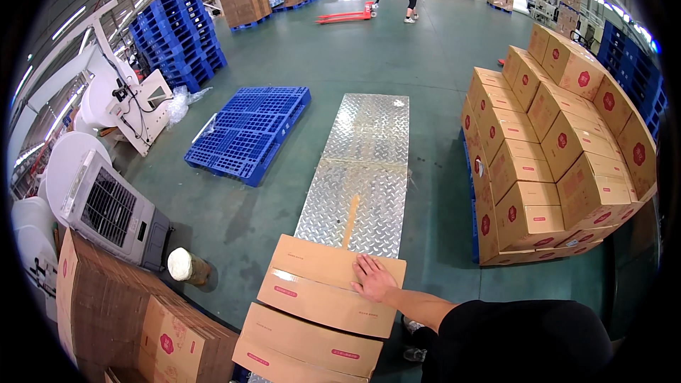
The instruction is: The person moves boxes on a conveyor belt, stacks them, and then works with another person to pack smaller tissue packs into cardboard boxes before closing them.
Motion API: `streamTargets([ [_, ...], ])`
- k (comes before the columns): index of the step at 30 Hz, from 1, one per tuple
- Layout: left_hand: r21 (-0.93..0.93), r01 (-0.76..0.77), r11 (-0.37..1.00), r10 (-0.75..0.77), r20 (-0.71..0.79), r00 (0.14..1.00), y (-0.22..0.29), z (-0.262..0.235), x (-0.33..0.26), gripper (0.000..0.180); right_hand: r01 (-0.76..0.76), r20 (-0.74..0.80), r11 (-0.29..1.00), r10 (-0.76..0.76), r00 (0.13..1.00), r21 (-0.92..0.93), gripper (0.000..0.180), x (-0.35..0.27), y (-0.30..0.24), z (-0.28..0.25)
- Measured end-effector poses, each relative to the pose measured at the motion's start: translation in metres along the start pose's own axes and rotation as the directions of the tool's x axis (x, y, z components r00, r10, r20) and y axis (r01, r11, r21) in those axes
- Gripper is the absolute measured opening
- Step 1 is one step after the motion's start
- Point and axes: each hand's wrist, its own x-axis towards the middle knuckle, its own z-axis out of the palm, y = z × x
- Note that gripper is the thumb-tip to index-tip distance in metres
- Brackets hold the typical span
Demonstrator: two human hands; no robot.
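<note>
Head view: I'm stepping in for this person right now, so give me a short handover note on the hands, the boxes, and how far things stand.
Right hand: flat, palm down, on the top cardboard box of the near stack; it grips nothing.
Left hand: not in view.
Things: the near stack shows three boxes. The stacked boxes on the right sit on a pallet that looks about full. An empty blue pallet lies left of the metal floor plate.
Done: the top box lies on the near stack.
Left: it is not lifted.

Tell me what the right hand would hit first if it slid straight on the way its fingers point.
The right hand lies flat on the top carton, fingers pointing up-left. Sliding on, it would cross the carton's far edge, probably above the steel floor plate; depth is unclear.
</note>
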Motion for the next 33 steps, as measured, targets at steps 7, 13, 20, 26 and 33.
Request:
streamTargets([
  [7, 0.137, 0.033, 0.990, -0.027, -0.047, 0.999, 0.003, -0.002, 0.003, 0.039, -0.002, -0.001, 1.000, 0.002, 1.000, -0.025, 0.063, 0.001, 0.003, 0.006],
  [13, 0.027, 0.211, 0.977, -0.210, -0.051, 0.976, 0.010, 0.004, 0.008, 0.038, -0.014, 0.022, 1.000, 0.015, 1.000, -0.015, 0.064, -0.001, 0.001, -0.003],
  [20, 0.071, -0.156, 0.985, 0.154, 0.035, 0.987, -0.012, -0.007, -0.001, 0.032, 0.001, 0.051, 1.000, -0.003, 0.999, 0.030, 0.065, 0.004, -0.001, 0.001],
  [26, -0.442, 0.840, 0.314, -0.155, 0.849, 0.505, -0.045, -0.054, 0.074, 0.031, -0.024, 0.002, 1.000, 0.024, 1.000, 0.019, 0.065, 0.000, 0.005, 0.006],
  [33, -0.208, 0.978, -0.018, -0.041, 0.977, 0.207, -0.143, -0.083, 0.088, 0.033, -0.004, 0.025, 0.998, 0.002, 1.000, 0.069, 0.065, 0.000, 0.007, 0.002],
])
